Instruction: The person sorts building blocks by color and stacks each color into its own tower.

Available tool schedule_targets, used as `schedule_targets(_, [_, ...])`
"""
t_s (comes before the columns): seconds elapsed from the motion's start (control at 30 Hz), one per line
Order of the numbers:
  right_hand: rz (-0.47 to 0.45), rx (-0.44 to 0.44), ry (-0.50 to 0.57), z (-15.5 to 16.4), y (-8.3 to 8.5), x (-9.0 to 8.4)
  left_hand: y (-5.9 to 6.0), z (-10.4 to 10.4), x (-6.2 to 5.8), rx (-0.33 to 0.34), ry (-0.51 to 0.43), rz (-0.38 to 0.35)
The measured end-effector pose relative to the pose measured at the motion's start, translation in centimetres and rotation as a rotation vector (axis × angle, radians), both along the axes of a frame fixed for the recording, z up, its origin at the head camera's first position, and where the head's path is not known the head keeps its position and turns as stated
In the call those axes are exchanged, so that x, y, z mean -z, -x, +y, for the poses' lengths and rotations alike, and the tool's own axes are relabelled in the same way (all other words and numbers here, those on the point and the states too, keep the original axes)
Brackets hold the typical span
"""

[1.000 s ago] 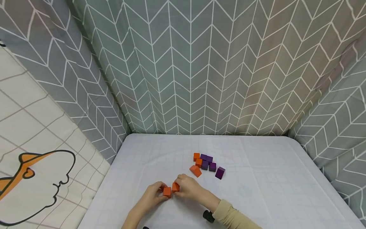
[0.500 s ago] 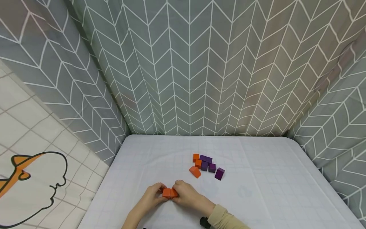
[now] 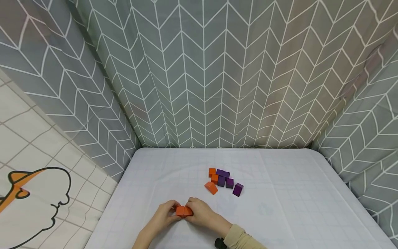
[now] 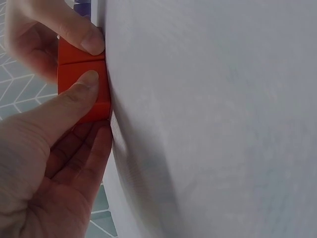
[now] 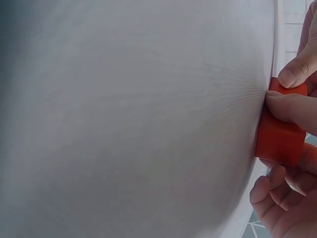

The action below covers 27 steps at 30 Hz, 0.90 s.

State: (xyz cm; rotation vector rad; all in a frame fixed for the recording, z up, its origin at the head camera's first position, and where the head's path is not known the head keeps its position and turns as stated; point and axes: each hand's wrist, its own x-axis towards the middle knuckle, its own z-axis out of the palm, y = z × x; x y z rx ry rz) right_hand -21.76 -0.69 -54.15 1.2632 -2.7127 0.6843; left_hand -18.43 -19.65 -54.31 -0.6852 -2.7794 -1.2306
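Fingertips (image 4: 89, 82) of the left hand (image 3: 163, 214) and the right hand (image 3: 199, 212) are curled onto two small orange wooden cubes (image 3: 183, 211), each hand pinching one, with the cubes pressed face to face. The pair sits on the white gridded table cloth (image 3: 280, 207) near its front edge, left of centre. Each cube appears light, rigid and smooth-sided; take hold on opposite flat faces, thumb against forefinger, since a corner grip would likely let it twist. Contact with the cloth underneath cannot be confirmed from the wrist views, which are partly blocked. Toward the table centre lies a loose cluster of further orange blocks (image 3: 212, 180) and purple blocks (image 3: 230, 182), well apart from both hands.
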Motion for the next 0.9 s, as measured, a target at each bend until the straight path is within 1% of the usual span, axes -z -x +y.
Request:
schedule_targets(0.3, [0.0, 0.0, 0.01, 0.1, -0.1, -0.2, 0.1, 0.0, 0.1, -0.011, 0.009, -0.01])
schedule_targets(0.5, [-0.038, 0.015, -0.032, 0.0, 0.1, -0.1, 0.1, -0.1, 0.3, -0.024, 0.019, -0.021])
schedule_targets(0.63, [-0.061, 0.019, -0.081, 0.1, 0.1, -0.4, 0.1, -0.2, 0.4, -0.025, 0.019, -0.016])
schedule_targets(0.77, [-0.076, 0.015, -0.128, 0.5, 0.2, -1.8, 0.1, -0.2, 0.5, -0.018, 0.014, -0.005])
schedule_targets(0.9, [-0.031, 0.026, -0.132, 1.2, 1.0, -4.2, 0.1, -0.2, 0.6, -0.011, 0.007, 0.005])
